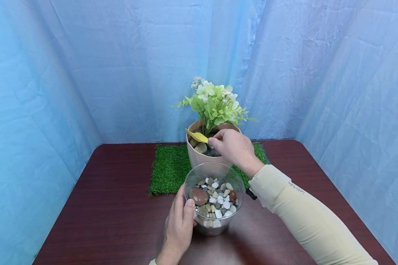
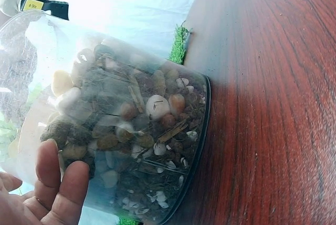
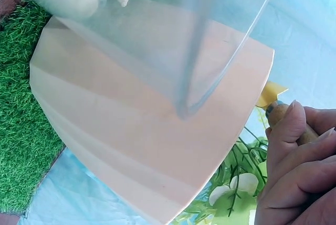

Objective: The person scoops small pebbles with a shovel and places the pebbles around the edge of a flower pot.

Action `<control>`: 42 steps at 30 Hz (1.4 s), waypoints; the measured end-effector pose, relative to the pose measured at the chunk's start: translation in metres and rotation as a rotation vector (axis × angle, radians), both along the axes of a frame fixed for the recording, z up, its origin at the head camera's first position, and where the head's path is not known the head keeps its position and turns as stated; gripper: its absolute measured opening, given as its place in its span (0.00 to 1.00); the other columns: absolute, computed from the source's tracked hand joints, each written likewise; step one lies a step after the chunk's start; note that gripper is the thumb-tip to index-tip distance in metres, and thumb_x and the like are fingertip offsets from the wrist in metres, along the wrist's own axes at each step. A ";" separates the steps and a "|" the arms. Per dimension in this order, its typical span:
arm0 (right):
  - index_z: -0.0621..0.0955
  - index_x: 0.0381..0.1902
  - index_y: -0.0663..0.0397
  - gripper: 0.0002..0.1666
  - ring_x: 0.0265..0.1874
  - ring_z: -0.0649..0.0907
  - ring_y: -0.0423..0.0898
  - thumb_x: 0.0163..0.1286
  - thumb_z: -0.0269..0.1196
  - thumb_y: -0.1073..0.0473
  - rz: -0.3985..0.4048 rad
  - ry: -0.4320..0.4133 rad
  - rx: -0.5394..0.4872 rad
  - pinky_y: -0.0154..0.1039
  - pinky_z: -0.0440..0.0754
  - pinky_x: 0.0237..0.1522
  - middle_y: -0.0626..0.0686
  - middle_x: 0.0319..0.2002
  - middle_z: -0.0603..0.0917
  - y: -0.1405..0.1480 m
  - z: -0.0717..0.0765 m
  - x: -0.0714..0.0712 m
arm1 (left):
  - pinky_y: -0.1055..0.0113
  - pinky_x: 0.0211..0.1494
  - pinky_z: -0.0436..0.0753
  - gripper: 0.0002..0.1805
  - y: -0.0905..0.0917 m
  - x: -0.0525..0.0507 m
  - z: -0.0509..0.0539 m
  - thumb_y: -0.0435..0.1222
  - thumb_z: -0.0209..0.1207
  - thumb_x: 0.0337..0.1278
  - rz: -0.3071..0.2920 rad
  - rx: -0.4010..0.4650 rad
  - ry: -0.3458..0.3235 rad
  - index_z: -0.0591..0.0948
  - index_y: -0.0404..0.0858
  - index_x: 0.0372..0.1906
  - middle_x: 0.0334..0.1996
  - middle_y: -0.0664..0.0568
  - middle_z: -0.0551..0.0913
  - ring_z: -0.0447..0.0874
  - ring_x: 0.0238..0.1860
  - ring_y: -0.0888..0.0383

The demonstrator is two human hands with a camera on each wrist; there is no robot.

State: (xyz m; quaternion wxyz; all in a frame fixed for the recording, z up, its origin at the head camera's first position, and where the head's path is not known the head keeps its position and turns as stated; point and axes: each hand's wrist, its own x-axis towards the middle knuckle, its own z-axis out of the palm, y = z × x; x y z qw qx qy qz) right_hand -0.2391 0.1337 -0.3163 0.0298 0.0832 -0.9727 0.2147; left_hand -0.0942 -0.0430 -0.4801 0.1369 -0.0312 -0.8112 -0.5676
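Note:
My right hand [image 1: 233, 147] grips the wooden handle [image 3: 278, 114] of a small yellow trowel [image 1: 199, 137], whose blade is over the mouth of a pale pink flower pot [image 3: 142, 120]. Stones and a plant with white flowers [image 1: 219, 103] and green leaves are in the pot. In front of it, my left hand [image 1: 180, 221] holds the left side of a clear plastic container [image 1: 213, 168], thumb near the rim. White, grey and brown pebbles [image 1: 219, 198] fill its lower part. Through its wall, the left wrist view shows dark bits mixed among the pebbles, with my left fingertips [image 2: 73, 180] against the side.
Under the pot lies a green artificial grass mat [image 1: 169, 169] on a dark red-brown wooden table [image 1: 112, 206]. Light blue curtains [image 1: 136, 73] hang behind and on both sides. A dark strap piece [image 1: 251, 194] shows at my right wrist, close to the container's rim.

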 end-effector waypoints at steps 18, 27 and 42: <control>0.90 0.48 0.37 0.18 0.27 0.81 0.45 0.77 0.58 0.38 -0.012 0.032 0.001 0.44 0.77 0.32 0.41 0.38 0.88 0.002 -0.001 0.003 | 0.69 0.33 0.79 0.30 0.000 0.001 0.000 0.45 0.48 0.83 0.007 -0.007 0.007 0.61 0.56 0.82 0.67 0.48 0.78 0.78 0.23 0.69; 0.89 0.50 0.37 0.19 0.22 0.77 0.47 0.77 0.59 0.37 -0.010 0.060 -0.041 0.44 0.73 0.26 0.40 0.36 0.87 0.006 0.003 0.014 | 0.69 0.33 0.79 0.29 0.000 0.000 0.000 0.46 0.48 0.83 0.003 0.001 0.001 0.61 0.57 0.82 0.67 0.48 0.78 0.78 0.23 0.68; 0.88 0.54 0.35 0.22 0.25 0.81 0.42 0.75 0.60 0.33 0.008 0.138 -0.129 0.43 0.75 0.28 0.40 0.30 0.87 0.021 0.015 0.046 | 0.69 0.34 0.78 0.29 0.000 -0.001 -0.002 0.45 0.47 0.83 0.008 -0.022 0.026 0.62 0.53 0.82 0.68 0.47 0.78 0.78 0.23 0.69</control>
